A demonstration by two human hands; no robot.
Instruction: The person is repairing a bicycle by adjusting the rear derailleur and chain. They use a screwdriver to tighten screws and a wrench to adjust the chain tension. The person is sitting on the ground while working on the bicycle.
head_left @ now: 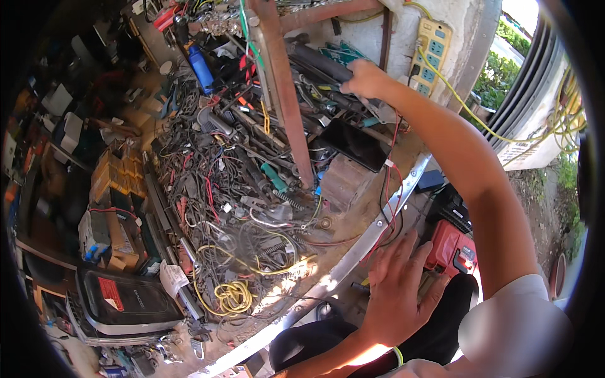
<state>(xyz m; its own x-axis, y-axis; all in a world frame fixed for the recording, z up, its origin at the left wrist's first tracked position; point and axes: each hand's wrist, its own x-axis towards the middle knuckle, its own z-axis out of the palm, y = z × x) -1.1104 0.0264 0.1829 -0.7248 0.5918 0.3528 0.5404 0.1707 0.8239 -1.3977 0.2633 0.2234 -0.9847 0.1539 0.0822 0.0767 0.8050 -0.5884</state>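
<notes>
Cable-strewn bench (345,269); red label (110,295) on a black case (148,302). Left grip (398,286) spread; right grip (367,80) at a dark tube (322,62), whether pinching it I cannot tell.

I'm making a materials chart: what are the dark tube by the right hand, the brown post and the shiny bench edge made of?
Dark tube: perhaps matte plastic or metal; its dull surface leaves it open. Brown post: probably dull metal, rusty or painted, given its reddish sides. Bench edge: likely bare metal; it gleams.
</notes>
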